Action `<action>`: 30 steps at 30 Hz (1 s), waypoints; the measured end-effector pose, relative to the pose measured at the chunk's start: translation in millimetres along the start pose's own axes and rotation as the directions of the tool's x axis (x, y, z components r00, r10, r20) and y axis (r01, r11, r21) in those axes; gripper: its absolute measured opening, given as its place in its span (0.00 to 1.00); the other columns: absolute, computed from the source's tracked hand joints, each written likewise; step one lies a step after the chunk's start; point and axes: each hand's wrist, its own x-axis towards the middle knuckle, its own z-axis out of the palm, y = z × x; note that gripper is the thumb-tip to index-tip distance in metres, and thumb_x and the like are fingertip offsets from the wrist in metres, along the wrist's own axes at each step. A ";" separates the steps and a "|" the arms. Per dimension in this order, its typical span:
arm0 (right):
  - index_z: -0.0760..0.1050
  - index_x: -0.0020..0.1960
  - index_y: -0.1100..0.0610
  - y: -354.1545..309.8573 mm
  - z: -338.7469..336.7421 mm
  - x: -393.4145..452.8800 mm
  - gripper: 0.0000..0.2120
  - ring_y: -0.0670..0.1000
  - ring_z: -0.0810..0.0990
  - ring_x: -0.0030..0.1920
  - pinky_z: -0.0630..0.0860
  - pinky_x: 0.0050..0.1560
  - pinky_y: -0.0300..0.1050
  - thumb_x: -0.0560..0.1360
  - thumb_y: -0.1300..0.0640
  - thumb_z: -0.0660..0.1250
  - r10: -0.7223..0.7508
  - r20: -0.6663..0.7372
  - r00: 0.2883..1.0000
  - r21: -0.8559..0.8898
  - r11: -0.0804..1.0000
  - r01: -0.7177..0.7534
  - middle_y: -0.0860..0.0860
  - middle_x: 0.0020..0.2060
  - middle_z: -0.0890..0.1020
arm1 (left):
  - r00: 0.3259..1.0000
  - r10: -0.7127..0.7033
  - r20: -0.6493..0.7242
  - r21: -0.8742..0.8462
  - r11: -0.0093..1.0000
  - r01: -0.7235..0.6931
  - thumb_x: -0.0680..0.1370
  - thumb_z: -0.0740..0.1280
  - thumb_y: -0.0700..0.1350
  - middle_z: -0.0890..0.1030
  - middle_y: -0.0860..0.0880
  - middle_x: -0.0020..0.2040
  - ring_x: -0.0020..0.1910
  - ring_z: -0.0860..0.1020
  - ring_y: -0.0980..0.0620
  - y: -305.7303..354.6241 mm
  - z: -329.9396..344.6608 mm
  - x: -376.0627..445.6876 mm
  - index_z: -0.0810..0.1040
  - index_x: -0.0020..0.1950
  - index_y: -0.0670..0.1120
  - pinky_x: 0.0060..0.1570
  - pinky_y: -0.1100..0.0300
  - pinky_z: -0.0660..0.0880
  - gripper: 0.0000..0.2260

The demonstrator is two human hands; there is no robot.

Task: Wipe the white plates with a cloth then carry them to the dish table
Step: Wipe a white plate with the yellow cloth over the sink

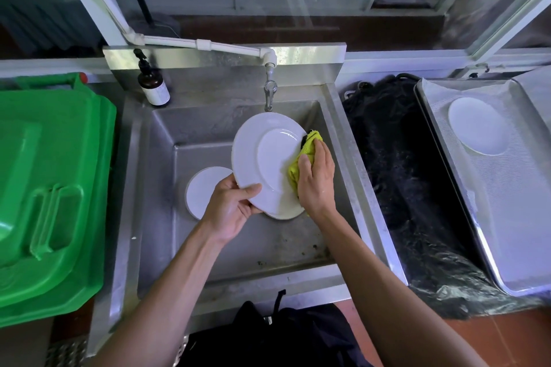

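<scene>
Head camera looks steeply down, close over the sink; edges seemingly warped

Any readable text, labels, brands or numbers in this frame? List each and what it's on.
No text here can be read.
Pump bottle at the sink's back left corner: pale label, print too blurred to read.
Green bin lid: moulded shapes only, no lettering visible.
Plates, cloth, tray: no markings visible.

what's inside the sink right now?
In the sink: a white plate lies flat; the left hand holds a second plate, the right hand wiping with a yellow cloth. Another rim shows beneath, mostly covered.
</scene>
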 end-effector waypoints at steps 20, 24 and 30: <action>0.73 0.72 0.56 -13.6 1.4 2.3 0.22 0.54 0.66 0.75 0.62 0.73 0.57 0.83 0.51 0.52 -0.563 0.208 0.800 -0.263 0.755 0.600 0.50 0.72 0.74 | 0.964 -0.230 0.133 0.303 0.936 0.181 0.71 0.72 0.36 0.84 0.38 0.57 0.52 0.84 0.40 11.8 -17.9 -2.1 0.83 0.60 0.39 0.44 0.48 0.83 0.17; 0.74 0.71 0.58 -12.5 3.0 -5.5 0.20 0.56 0.67 0.75 0.64 0.69 0.62 0.82 0.54 0.55 -0.690 0.292 0.662 -0.244 0.616 0.749 0.51 0.70 0.75 | 0.957 -0.249 0.152 0.328 0.926 0.189 0.71 0.72 0.35 0.84 0.39 0.52 0.50 0.84 0.41 9.3 -18.3 -2.3 0.84 0.57 0.40 0.45 0.50 0.82 0.15; 0.74 0.71 0.58 -8.1 0.7 -9.7 0.21 0.57 0.67 0.75 0.62 0.70 0.64 0.83 0.53 0.54 -0.754 0.383 0.533 -0.215 0.489 0.845 0.51 0.72 0.74 | 0.955 -0.258 0.150 0.359 0.914 0.190 0.69 0.72 0.35 0.83 0.41 0.47 0.46 0.83 0.43 9.0 -18.9 -2.8 0.84 0.53 0.41 0.43 0.52 0.80 0.13</action>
